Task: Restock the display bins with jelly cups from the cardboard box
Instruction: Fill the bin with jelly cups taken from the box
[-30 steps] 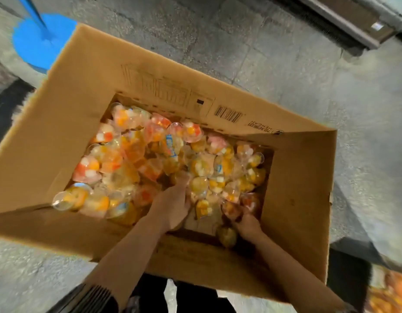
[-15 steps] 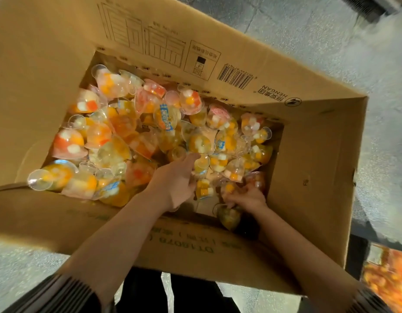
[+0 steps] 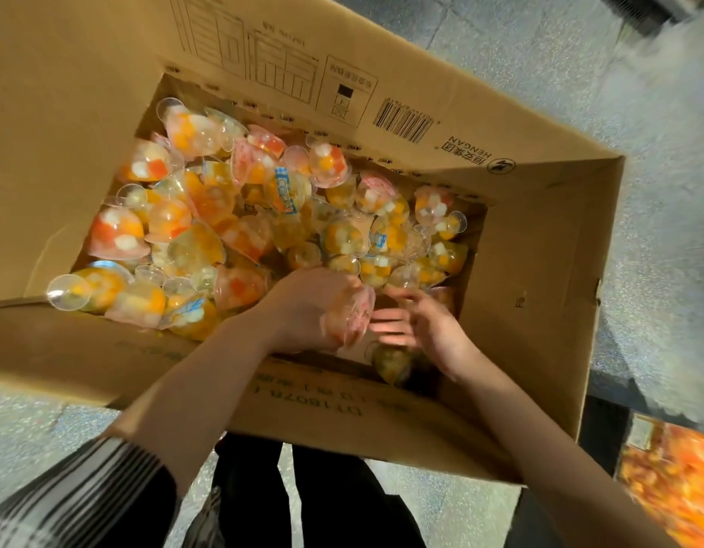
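My left hand [image 3: 318, 310] grips a pinkish jelly cup [image 3: 352, 320] inside the cardboard box [image 3: 540, 270]; my right hand [image 3: 413, 322] is spread beside it. The cups look light, slick, squashable; I'd grip around the body.

Both my forearms reach forward and down, bare from the elbows, with a striped sleeve [image 3: 85, 496] bunched on my left upper arm. My left hand [image 3: 314, 306] shows its back to me, knuckles up, fingers curled under around a blurred pinkish jelly cup [image 3: 352, 318] that pokes out past them. My right hand [image 3: 417, 326] sits just beside it, palm turned toward the left, fingers [image 3: 386, 326] loosely spread and nearly straight, their tips close to the left hand's grasp. My wrists stay apart, angling inward toward each other.
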A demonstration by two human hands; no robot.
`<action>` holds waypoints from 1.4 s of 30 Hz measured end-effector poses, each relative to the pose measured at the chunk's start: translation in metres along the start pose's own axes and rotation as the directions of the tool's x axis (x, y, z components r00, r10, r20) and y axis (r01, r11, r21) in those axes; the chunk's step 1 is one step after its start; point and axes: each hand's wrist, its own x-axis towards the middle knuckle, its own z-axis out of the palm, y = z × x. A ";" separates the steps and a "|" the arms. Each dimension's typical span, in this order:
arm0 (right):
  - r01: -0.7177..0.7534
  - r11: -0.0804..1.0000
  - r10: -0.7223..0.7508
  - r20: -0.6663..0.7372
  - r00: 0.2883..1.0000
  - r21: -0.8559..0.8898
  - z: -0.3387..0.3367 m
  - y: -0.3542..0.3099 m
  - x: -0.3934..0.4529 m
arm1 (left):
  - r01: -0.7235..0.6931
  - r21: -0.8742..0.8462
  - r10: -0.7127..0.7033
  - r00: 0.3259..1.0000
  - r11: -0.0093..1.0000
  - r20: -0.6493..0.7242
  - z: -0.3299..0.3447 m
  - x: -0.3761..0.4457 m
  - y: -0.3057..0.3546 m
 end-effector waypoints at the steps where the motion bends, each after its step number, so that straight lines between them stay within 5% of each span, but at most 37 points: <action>1: -0.023 0.975 -0.011 -0.150 0.989 -0.222 -0.008 0.004 0.013 | 0.025 -0.029 -0.025 1.000 0.999 -0.014 0.002 0.000 -0.003; 2: -0.078 0.879 -0.049 -0.252 0.966 -0.470 -0.018 0.010 0.030 | 0.060 -0.067 -0.061 0.998 0.996 -0.014 0.003 -0.001 -0.005; 4: -0.169 0.575 -0.050 -0.241 0.969 -0.800 -0.028 0.016 0.052 | 0.125 -0.150 -0.127 0.992 0.981 -0.009 0.005 -0.001 -0.008; 7: -0.178 0.319 0.000 -0.188 0.982 -0.931 -0.029 0.025 0.083 | 0.189 -0.178 -0.190 0.982 0.966 0.011 0.008 -0.002 -0.014; 11: -0.186 0.419 -0.093 -0.246 0.965 -0.889 -0.020 0.024 0.107 | 0.209 -0.126 -0.212 0.977 0.970 -0.015 0.014 -0.002 -0.022; 16: -0.215 0.338 -0.193 -0.291 0.937 -0.916 -0.021 0.035 0.097 | 0.240 -0.178 -0.257 0.963 0.954 -0.078 0.014 0.001 -0.023; 20: -0.004 0.610 -0.235 -0.185 0.954 -0.792 -0.029 0.031 0.080 | 0.230 -0.273 -0.257 0.964 0.934 -0.067 0.019 0.002 -0.026; 23: 0.039 0.912 -0.084 -0.093 0.992 -0.409 -0.031 0.016 0.050 | 0.210 -0.266 -0.226 0.973 0.941 -0.033 0.020 0.001 -0.022; 25: -0.008 0.991 0.007 -0.008 1.000 -0.131 -0.028 0.002 0.022 | 0.161 -0.312 -0.179 0.983 0.936 -0.031 0.017 0.000 -0.015; 30: 0.027 0.977 -0.057 0.137 0.989 0.209 -0.018 -0.016 -0.061 | 0.084 -0.519 -0.182 0.973 0.851 -0.142 0.004 -0.010 0.009; 35: 0.167 0.877 -0.281 0.199 0.939 0.451 -0.016 -0.026 -0.153 | 0.044 -0.661 -0.127 0.989 0.749 -0.078 -0.036 -0.011 0.079; 39: 0.348 0.807 -0.359 -0.072 0.931 0.478 -0.018 -0.028 -0.230 | -0.099 -0.717 0.082 0.995 0.690 -0.059 -0.050 -0.010 0.153; 42: 0.501 0.794 -0.378 -0.366 0.851 0.345 -0.028 -0.025 -0.281 | -0.169 -0.728 0.171 0.983 0.665 -0.072 -0.046 -0.008 0.209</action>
